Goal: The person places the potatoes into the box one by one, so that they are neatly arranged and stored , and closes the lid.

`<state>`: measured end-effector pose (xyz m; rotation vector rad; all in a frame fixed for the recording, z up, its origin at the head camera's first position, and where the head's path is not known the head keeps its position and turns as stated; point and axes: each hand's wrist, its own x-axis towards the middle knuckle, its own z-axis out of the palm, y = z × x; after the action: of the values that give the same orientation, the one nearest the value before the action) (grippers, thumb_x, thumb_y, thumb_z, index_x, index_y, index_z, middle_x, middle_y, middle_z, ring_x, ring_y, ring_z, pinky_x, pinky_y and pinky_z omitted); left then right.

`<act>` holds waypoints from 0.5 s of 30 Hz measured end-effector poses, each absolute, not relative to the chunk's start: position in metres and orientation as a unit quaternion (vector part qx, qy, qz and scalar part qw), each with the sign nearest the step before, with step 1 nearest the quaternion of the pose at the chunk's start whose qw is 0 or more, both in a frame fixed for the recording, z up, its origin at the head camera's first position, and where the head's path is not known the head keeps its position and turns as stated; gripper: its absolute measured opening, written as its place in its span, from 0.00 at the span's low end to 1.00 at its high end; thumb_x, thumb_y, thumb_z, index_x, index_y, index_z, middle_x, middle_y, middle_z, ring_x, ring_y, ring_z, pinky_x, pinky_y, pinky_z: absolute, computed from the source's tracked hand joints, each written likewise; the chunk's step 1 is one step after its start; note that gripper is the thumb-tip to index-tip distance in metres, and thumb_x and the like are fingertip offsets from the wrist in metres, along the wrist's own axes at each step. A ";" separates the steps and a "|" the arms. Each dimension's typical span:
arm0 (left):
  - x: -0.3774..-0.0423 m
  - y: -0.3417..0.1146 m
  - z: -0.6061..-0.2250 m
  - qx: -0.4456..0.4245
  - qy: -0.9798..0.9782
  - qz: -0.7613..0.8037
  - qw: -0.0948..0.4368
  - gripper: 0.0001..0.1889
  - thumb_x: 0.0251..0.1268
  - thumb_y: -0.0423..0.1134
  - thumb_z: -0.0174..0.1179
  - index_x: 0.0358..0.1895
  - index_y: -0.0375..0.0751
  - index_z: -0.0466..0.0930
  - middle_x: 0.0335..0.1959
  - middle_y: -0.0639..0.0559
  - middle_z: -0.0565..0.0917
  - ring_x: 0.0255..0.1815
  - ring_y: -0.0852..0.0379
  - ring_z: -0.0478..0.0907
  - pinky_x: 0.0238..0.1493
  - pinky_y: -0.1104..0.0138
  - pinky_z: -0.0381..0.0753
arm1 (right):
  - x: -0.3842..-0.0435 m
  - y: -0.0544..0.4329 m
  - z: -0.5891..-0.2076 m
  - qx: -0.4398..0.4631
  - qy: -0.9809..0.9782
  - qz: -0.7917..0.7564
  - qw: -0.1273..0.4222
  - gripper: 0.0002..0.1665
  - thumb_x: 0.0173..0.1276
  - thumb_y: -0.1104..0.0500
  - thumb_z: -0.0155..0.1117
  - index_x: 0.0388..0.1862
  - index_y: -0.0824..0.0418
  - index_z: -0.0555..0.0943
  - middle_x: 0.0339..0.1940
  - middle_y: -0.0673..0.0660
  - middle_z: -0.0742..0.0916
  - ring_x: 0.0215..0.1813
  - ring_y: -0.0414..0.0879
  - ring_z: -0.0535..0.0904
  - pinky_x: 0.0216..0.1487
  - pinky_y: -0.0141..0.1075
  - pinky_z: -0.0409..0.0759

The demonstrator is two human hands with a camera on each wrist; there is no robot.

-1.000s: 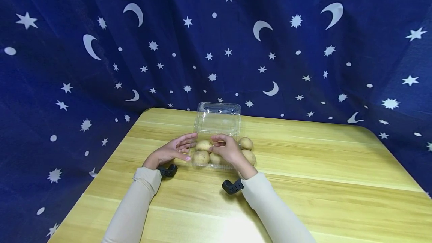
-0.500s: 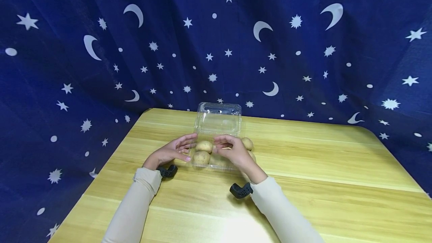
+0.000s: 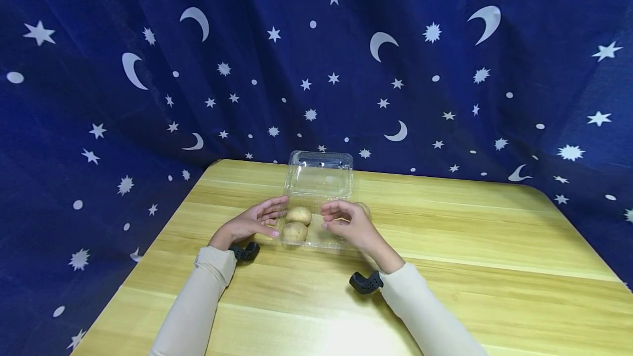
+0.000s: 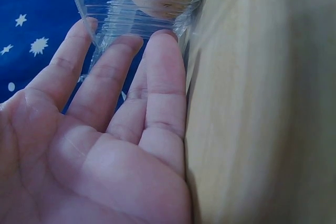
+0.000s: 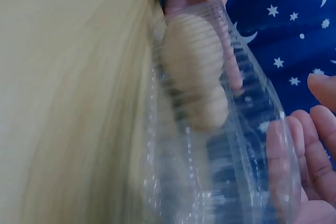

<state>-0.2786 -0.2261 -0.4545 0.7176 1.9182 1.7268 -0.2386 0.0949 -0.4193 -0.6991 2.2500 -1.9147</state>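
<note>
Head view: I see an open clear container (image 3: pixel 323 239) on the wooden table (image 3: pixel 277 301), and I place everything by it.
Lid: tilted up along the container's far side (image 3: pixel 320 177).
Potatoes inside: the rear potato (image 3: pixel 299 215) and the front potato (image 3: pixel 294 232) sit together in the container's left half.
Potato outside: one more potato (image 3: pixel 366 209) shows just right of the container, partly hidden behind the right hand (image 3: pixel 352 228).
Left hand: at the container's left wall (image 3: pixel 249 223), fingers relaxed and nearly straight, tips touching the plastic, grasping nothing.
Right hand: over the container's right half, fingers loosely bent, thumb apart from them, no potato in the grasp.
Step in hand: I'd judge the right hand is between potatoes, with the left steadying the container.
Next move: probably calls for the right hand to clear the container's right wall toward the outside potato, without knocking the wall.
</note>
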 end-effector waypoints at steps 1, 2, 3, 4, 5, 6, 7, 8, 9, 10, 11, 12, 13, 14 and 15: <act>-0.279 -0.226 -0.455 0.261 0.698 0.627 0.229 0.56 0.66 0.33 0.75 0.87 0.27 0.44 0.88 0.28 0.49 0.86 0.27 0.49 0.80 0.53 0.64 | -0.238 0.097 -0.420 -0.233 0.740 -0.629 0.053 0.24 0.70 0.73 0.70 0.62 0.82 0.79 0.59 0.79 0.85 0.57 0.60 0.85 0.58 0.32 0.85; -0.279 -0.226 -0.455 0.262 0.698 0.626 0.228 0.56 0.66 0.33 0.75 0.87 0.27 0.44 0.87 0.27 0.49 0.86 0.27 0.49 0.80 0.52 0.63 | -0.238 0.098 -0.419 -0.234 0.739 -0.629 0.056 0.24 0.70 0.74 0.70 0.63 0.82 0.78 0.59 0.79 0.84 0.56 0.60 0.85 0.58 0.32 0.85; -0.279 -0.226 -0.455 0.262 0.699 0.625 0.227 0.55 0.66 0.33 0.75 0.87 0.27 0.44 0.87 0.28 0.49 0.86 0.27 0.49 0.80 0.51 0.63 | -0.238 0.100 -0.420 -0.236 0.739 -0.629 0.058 0.24 0.70 0.74 0.69 0.63 0.83 0.78 0.59 0.80 0.84 0.56 0.59 0.85 0.58 0.32 0.85; -0.279 -0.226 -0.455 0.263 0.700 0.624 0.226 0.55 0.66 0.33 0.75 0.87 0.27 0.44 0.87 0.28 0.49 0.86 0.27 0.50 0.80 0.50 0.62 | -0.238 0.102 -0.420 -0.239 0.737 -0.629 0.060 0.24 0.71 0.74 0.68 0.63 0.83 0.78 0.58 0.80 0.84 0.56 0.60 0.85 0.57 0.32 0.84; -0.279 -0.226 -0.455 0.263 0.701 0.624 0.225 0.55 0.66 0.33 0.75 0.87 0.27 0.44 0.87 0.28 0.49 0.86 0.27 0.50 0.81 0.49 0.62 | -0.237 0.103 -0.421 -0.242 0.736 -0.629 0.061 0.24 0.71 0.75 0.68 0.63 0.84 0.77 0.58 0.80 0.84 0.56 0.60 0.85 0.57 0.31 0.84; -0.278 -0.226 -0.455 0.264 0.702 0.623 0.224 0.55 0.66 0.33 0.75 0.87 0.27 0.44 0.87 0.27 0.50 0.86 0.27 0.50 0.81 0.49 0.62 | -0.237 0.105 -0.421 -0.245 0.736 -0.629 0.062 0.24 0.71 0.75 0.68 0.63 0.84 0.77 0.57 0.80 0.84 0.56 0.60 0.85 0.57 0.31 0.84; -0.278 -0.226 -0.456 0.264 0.702 0.623 0.224 0.55 0.67 0.33 0.75 0.87 0.27 0.44 0.87 0.27 0.50 0.86 0.27 0.50 0.81 0.49 0.62 | -0.237 0.107 -0.422 -0.248 0.735 -0.628 0.062 0.23 0.71 0.75 0.67 0.63 0.84 0.77 0.57 0.80 0.84 0.56 0.61 0.85 0.57 0.31 0.84; -0.278 -0.226 -0.456 0.265 0.701 0.623 0.224 0.55 0.67 0.33 0.75 0.87 0.27 0.44 0.87 0.27 0.50 0.86 0.27 0.50 0.81 0.49 0.62 | -0.236 0.108 -0.423 -0.251 0.732 -0.630 0.063 0.23 0.71 0.75 0.67 0.63 0.84 0.77 0.56 0.80 0.84 0.56 0.61 0.85 0.57 0.31 0.84; -0.278 -0.226 -0.456 0.266 0.703 0.621 0.223 0.55 0.67 0.34 0.75 0.87 0.28 0.44 0.87 0.28 0.50 0.86 0.27 0.50 0.80 0.50 0.62 | -0.236 0.110 -0.424 -0.253 0.731 -0.631 0.064 0.23 0.71 0.75 0.67 0.63 0.84 0.77 0.56 0.80 0.84 0.55 0.60 0.85 0.57 0.31 0.84; -0.278 -0.226 -0.456 0.267 0.703 0.621 0.222 0.55 0.67 0.34 0.75 0.87 0.28 0.44 0.87 0.28 0.50 0.86 0.27 0.50 0.80 0.52 0.63 | -0.236 0.111 -0.424 -0.255 0.729 -0.632 0.064 0.23 0.71 0.75 0.67 0.62 0.84 0.77 0.56 0.79 0.84 0.55 0.59 0.85 0.57 0.31 0.84; -0.278 -0.226 -0.455 0.268 0.703 0.620 0.222 0.55 0.67 0.34 0.75 0.87 0.28 0.44 0.87 0.28 0.50 0.86 0.27 0.50 0.80 0.53 0.64 | -0.235 0.113 -0.425 -0.256 0.729 -0.632 0.065 0.23 0.70 0.75 0.67 0.62 0.85 0.77 0.55 0.80 0.84 0.54 0.58 0.85 0.57 0.30 0.84; -0.278 -0.226 -0.455 0.268 0.703 0.620 0.222 0.55 0.67 0.34 0.75 0.87 0.28 0.44 0.87 0.28 0.50 0.86 0.27 0.50 0.79 0.55 0.65 | -0.235 0.114 -0.426 -0.257 0.727 -0.633 0.066 0.23 0.70 0.75 0.67 0.62 0.85 0.77 0.55 0.79 0.84 0.54 0.56 0.85 0.57 0.30 0.84; -0.278 -0.226 -0.455 0.268 0.702 0.621 0.223 0.55 0.67 0.34 0.75 0.87 0.28 0.44 0.87 0.28 0.49 0.86 0.27 0.50 0.78 0.57 0.66 | -0.235 0.116 -0.426 -0.258 0.726 -0.634 0.066 0.23 0.70 0.76 0.67 0.62 0.85 0.77 0.55 0.78 0.84 0.53 0.54 0.85 0.57 0.30 0.84; -0.278 -0.226 -0.455 0.268 0.702 0.621 0.222 0.55 0.67 0.34 0.75 0.87 0.28 0.44 0.87 0.28 0.49 0.86 0.27 0.50 0.78 0.58 0.66 | -0.234 0.117 -0.426 -0.258 0.725 -0.636 0.065 0.24 0.70 0.76 0.66 0.62 0.85 0.77 0.54 0.78 0.84 0.53 0.52 0.85 0.57 0.30 0.84; -0.278 -0.226 -0.455 0.268 0.702 0.621 0.223 0.55 0.67 0.34 0.75 0.87 0.28 0.44 0.87 0.28 0.49 0.86 0.27 0.50 0.77 0.59 0.67 | -0.233 0.118 -0.427 -0.257 0.725 -0.635 0.064 0.24 0.69 0.76 0.67 0.62 0.85 0.77 0.54 0.77 0.84 0.52 0.51 0.85 0.57 0.30 0.84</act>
<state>-0.2781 -0.2255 -0.4553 0.7399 1.9396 1.7145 -0.2335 0.1183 -0.4266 -0.7761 2.1897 -1.9179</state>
